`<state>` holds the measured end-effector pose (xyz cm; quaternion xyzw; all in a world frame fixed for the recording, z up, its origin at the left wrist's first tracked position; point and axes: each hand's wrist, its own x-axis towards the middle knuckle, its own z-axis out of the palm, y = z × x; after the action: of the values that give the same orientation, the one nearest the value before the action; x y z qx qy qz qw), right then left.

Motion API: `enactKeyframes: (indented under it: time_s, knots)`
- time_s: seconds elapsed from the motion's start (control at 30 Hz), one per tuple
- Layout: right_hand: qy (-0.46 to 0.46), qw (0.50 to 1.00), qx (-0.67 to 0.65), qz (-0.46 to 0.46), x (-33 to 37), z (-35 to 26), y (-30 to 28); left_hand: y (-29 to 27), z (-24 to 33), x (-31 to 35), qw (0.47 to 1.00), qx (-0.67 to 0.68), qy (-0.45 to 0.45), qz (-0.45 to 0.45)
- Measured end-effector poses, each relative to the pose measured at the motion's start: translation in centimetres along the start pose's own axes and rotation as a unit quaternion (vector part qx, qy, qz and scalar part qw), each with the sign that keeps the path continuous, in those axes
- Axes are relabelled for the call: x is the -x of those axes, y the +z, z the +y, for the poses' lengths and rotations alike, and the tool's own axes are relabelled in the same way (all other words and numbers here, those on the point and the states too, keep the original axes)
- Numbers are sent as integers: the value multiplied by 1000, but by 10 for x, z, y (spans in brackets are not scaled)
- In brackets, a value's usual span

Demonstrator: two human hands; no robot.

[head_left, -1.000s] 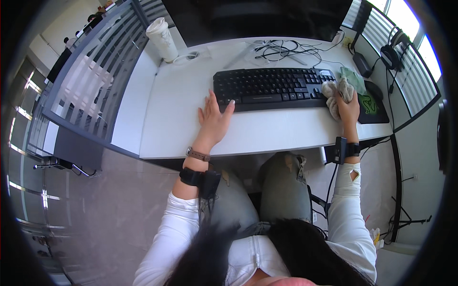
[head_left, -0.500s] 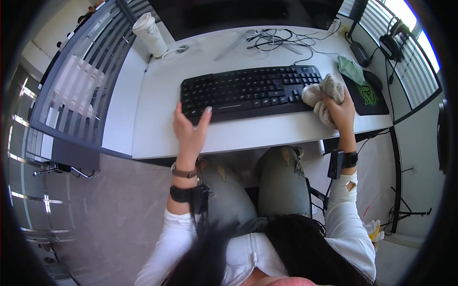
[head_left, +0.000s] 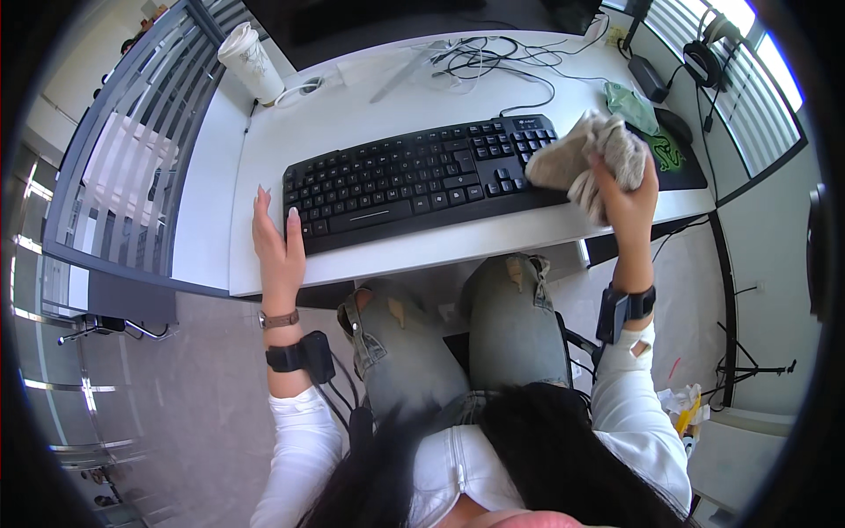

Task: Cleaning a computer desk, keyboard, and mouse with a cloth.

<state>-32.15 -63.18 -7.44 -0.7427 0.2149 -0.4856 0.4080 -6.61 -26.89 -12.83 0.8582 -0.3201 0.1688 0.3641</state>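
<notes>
A black keyboard [head_left: 387, 185] lies slightly slanted on the white desk, its cable running off toward the back. At its left end is my left hand [head_left: 280, 251], fingers stretched out beside the keyboard and the thumb at its front left corner; the hand is open. My right hand [head_left: 629, 198] is closed around a bunched beige-grey cloth [head_left: 585, 154]. The cloth hangs over the keyboard's right end and hides part of the number keys. Whether it touches the keys I cannot tell.
Right of the cloth lie a green crumpled cloth or mask [head_left: 630, 107], a black mouse [head_left: 673, 126] and a dark mouse pad [head_left: 691, 176]. Loose cables [head_left: 493, 62] tangle below the monitor [head_left: 422, 26]. A white cup [head_left: 252, 66] stands back left. Headphones [head_left: 701, 62] hang at right.
The keyboard has shifted left and turned slightly, with my left hand moving left at its end. My right hand still grips the cloth, which has spread and lifted a little.
</notes>
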Motion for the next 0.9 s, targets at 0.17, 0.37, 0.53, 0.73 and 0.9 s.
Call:
enactKeyframes:
  time_s: [0.17,0.37,0.53,0.73,0.9]
  knots:
    - [-29,998,51,37,-45,38,8,5,-10,2,995,74,-64,-2]
    - [-203,933,265,-134,-87,67,44,5,-9,0,997,-60,-40,-35]
    - [-126,932,207,-269,-99,99,40,7,-13,1,995,-88,-6,-45]
    - [-89,936,252,-227,-77,96,25,7,-9,5,997,-72,-20,-31]
    - [-87,944,256,-190,-55,94,4,5,4,3,1000,-26,13,4]
